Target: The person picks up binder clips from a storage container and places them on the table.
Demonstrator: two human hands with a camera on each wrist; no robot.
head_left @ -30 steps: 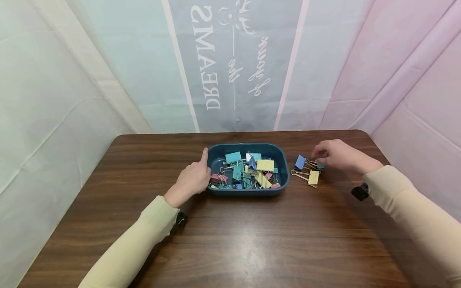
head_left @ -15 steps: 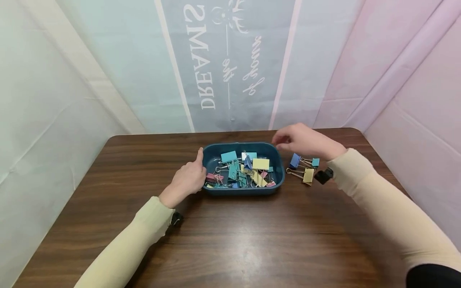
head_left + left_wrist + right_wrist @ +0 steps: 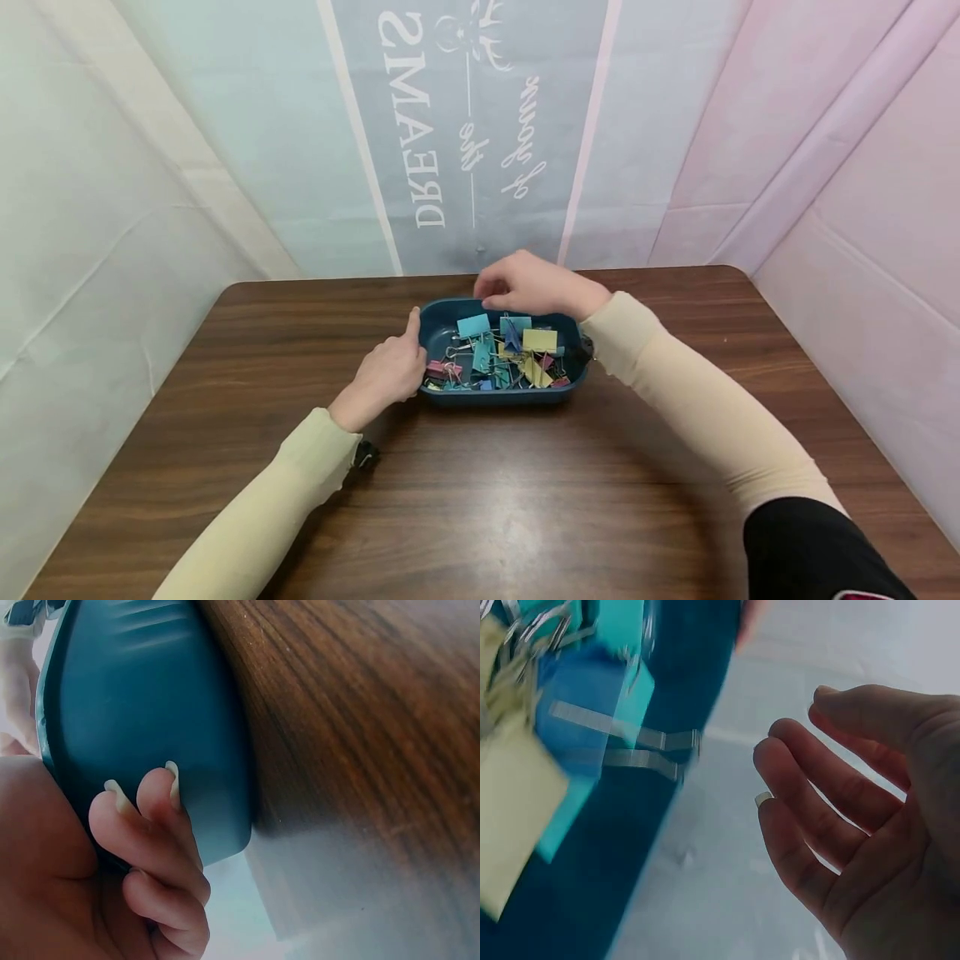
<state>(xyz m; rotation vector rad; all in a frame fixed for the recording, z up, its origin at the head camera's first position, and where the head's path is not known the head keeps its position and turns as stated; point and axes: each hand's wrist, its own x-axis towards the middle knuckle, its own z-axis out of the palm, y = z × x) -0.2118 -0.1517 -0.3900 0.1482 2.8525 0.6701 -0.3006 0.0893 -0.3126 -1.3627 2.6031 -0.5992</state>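
Note:
A dark teal plastic bin (image 3: 495, 398) holds a jumble of binder clips (image 3: 480, 354) in teal, blue, yellow and pink. At the bin's left end, my left hand (image 3: 388, 367) grips it, index finger pointing along the rim. The left wrist view shows curled fingers (image 3: 150, 832) touching the bin's outer wall. Over the back rim hovers my right hand (image 3: 536, 285), above the clips. Its loosely bent fingers (image 3: 810, 817) hold nothing in the right wrist view. A yellow clip (image 3: 517, 817) and a blue clip (image 3: 581, 705) lie in the bin beside it.
The bin stands on a brown wooden table (image 3: 480, 483) toward its back edge. Printed fabric (image 3: 465, 125) hangs behind, with pale fabric sides (image 3: 75, 208) at left and right. My right sleeve (image 3: 675, 383) covers the table area to the right of the bin.
My right hand let go of a teal binder clip right of the bin and moved left over the back rim. The three clips there are now hidden by the sleeve. My left hand stayed put.

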